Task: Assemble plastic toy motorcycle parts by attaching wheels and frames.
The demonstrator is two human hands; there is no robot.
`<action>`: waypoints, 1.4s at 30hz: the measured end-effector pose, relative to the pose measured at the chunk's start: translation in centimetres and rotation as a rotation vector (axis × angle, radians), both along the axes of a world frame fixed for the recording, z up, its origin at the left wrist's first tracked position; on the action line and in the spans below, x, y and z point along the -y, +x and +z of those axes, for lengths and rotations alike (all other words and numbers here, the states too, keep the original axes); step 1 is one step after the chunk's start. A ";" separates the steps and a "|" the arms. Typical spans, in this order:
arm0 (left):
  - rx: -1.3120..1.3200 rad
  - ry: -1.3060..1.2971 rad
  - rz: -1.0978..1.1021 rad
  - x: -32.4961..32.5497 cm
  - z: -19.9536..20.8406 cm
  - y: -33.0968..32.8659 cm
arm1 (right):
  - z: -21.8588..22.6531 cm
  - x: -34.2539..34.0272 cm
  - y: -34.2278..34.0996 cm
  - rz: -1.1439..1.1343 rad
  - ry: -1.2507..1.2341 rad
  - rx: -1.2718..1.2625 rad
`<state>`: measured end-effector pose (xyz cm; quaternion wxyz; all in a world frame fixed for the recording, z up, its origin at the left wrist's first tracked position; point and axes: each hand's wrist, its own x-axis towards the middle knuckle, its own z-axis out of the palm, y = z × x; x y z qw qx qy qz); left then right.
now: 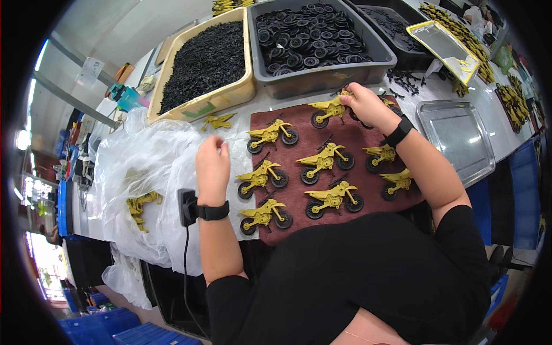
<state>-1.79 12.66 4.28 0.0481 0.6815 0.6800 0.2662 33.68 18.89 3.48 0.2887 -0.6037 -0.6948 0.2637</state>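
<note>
My right hand (368, 107) reaches over the far end of a dark red mat (287, 179). Its thumb and fingers pinch the black handlebar at the top of a yellow toy motorcycle (329, 108) with black wheels. My left hand (212, 164) hovers left of the mat, fingers curled in; whatever they may hold is hidden. Beside it stand more toy motorcycles in rows, among them one at the left (261, 176), one in the middle (326, 158) and one nearer me (333, 196). My right forearm partly covers the right-hand row.
A cream tub (248, 86) of small black parts and a grey tub (330, 77) of black wheels stand behind the mat. Clear plastic bagging (172, 129) covers yellow parts at left. A transparent tray (457, 138) lies at right, near loose black pieces (405, 81). A cable hangs from my left wrist.
</note>
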 end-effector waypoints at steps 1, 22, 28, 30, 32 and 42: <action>-0.124 -0.054 0.079 0.5 -0.7 -1.3 | -0.3 -0.3 -0.3 0.001 0.000 -0.003; -0.436 -0.378 0.300 0.9 -3.2 -4.9 | 4.1 0.9 4.3 0.025 0.042 0.067; -0.486 -0.392 0.367 0.0 -4.2 -5.0 | 4.8 2.8 6.8 0.056 0.021 -0.012; -0.507 -0.354 0.471 -0.9 -4.5 -4.4 | 5.6 3.3 7.1 0.042 -0.066 -0.059; -0.505 -0.318 0.475 -0.8 -3.6 -2.7 | 5.5 3.6 7.7 0.050 -0.099 -0.086; -0.213 0.431 -0.046 -2.0 0.1 5.7 | 5.2 3.7 8.2 0.134 -0.137 -0.298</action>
